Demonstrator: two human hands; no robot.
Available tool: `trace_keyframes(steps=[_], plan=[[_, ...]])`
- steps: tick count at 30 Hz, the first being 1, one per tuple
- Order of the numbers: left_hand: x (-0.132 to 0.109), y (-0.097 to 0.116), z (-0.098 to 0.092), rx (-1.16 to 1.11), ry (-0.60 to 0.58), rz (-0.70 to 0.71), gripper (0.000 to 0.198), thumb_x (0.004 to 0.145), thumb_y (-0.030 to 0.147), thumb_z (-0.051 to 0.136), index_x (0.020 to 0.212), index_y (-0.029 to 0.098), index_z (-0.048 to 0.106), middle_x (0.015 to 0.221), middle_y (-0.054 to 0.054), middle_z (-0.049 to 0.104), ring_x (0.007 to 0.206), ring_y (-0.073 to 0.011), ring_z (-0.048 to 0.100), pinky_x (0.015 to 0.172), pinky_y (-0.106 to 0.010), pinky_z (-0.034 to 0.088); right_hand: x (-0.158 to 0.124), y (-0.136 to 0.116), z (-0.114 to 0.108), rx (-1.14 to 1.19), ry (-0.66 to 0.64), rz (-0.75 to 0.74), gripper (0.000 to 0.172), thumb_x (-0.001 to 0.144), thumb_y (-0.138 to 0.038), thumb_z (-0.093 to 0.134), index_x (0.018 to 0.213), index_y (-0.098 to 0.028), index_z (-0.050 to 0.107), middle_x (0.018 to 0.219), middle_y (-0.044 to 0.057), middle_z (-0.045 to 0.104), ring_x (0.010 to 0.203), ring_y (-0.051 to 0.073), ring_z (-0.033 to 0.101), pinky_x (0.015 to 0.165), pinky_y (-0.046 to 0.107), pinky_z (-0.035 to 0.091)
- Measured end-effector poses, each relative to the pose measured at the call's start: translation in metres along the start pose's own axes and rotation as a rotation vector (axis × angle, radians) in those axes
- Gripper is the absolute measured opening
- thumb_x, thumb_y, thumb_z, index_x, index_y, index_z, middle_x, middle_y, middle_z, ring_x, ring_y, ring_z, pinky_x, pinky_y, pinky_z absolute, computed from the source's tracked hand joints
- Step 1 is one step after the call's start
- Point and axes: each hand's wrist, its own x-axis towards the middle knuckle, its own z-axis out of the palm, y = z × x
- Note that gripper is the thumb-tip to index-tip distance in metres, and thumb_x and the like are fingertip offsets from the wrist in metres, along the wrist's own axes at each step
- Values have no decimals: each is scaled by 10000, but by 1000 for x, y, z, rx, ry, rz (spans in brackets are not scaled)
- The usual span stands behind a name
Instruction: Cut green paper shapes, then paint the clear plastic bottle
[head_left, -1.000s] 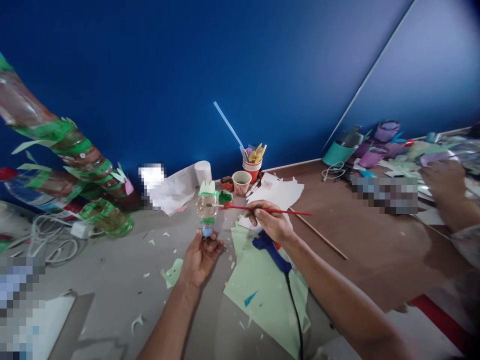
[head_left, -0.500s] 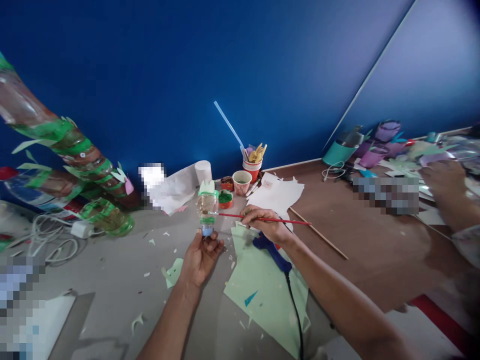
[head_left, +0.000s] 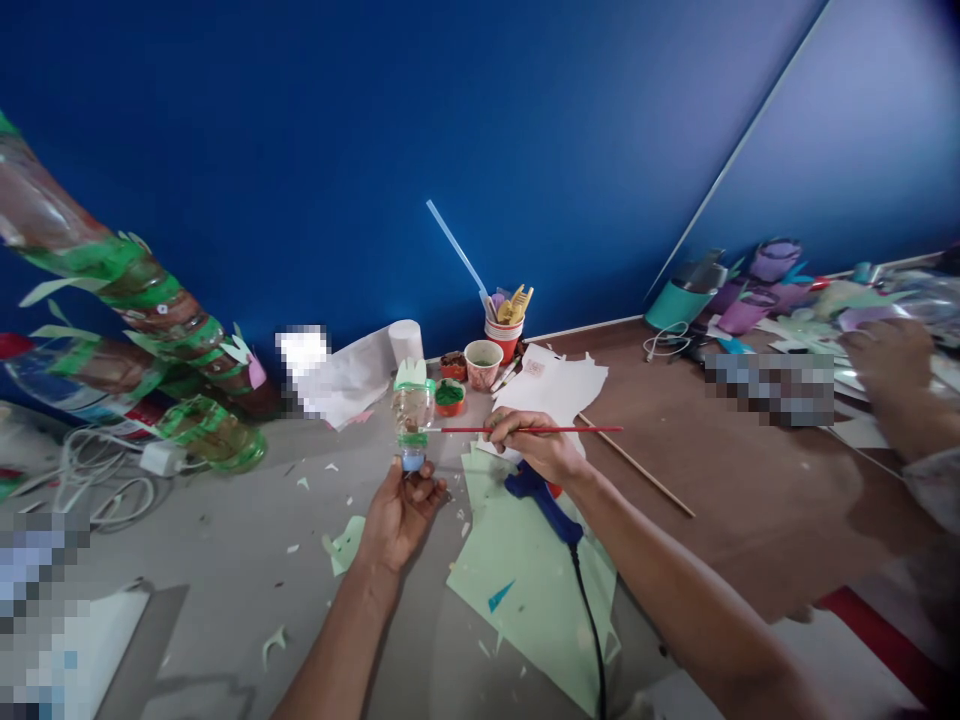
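Observation:
My left hand grips the blue cap end of a small clear plastic bottle, which stands cap down with green bands and a pale green cut-paper edge on top. In my right hand is a thin red paintbrush, held nearly level, its tip at the lower green band of the bottle. Behind the bottle sit a small tub of green paint, a tub of brown paint and a paper cup.
A blue glue gun lies on green paper below my right hand. A wooden stick lies to the right. Painted bottles lean at left. Another person's hand is at far right.
The brush has tilted to nearly level, its right end rising and its tip lowering slightly on the bottle. The bottle has shifted very slightly left.

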Motion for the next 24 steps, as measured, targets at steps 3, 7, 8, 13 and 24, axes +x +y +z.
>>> trace_keyframes(steps=[3,7,8,13,24], plan=[[0,-1,0,23,-3,2,333,959,266,428,727,110,609,662,-6,576,427,-45,391,708,-309,588,0,-4,3,-51,-28,9,121,796,-175,645,816,-206,760,827,41,636,685,140,557,633,279,450],[-1,-2,-1,35,-9,10,319,947,272,463,709,112,603,663,-6,584,430,-44,397,716,-315,587,0,-9,5,-163,-40,-1,147,811,-160,624,838,-200,763,850,42,649,678,129,561,632,269,453],[-1,-2,-1,36,-3,10,324,948,274,462,704,111,601,661,-8,583,431,-45,398,718,-315,587,0,-9,4,-180,-19,-13,157,811,-151,618,841,-200,764,851,42,653,678,128,565,632,268,453],[-1,-1,0,36,13,8,370,969,273,402,712,106,608,665,-13,577,437,-47,388,724,-314,588,0,-4,-2,-122,103,-67,161,802,-151,617,853,-197,761,817,44,680,678,141,576,614,271,447],[-2,1,-1,-5,-52,-41,286,952,265,450,748,119,586,678,9,545,441,-41,387,730,-317,591,2,2,-2,8,133,-18,113,768,-225,672,823,-183,762,780,51,691,653,148,561,616,290,437]])
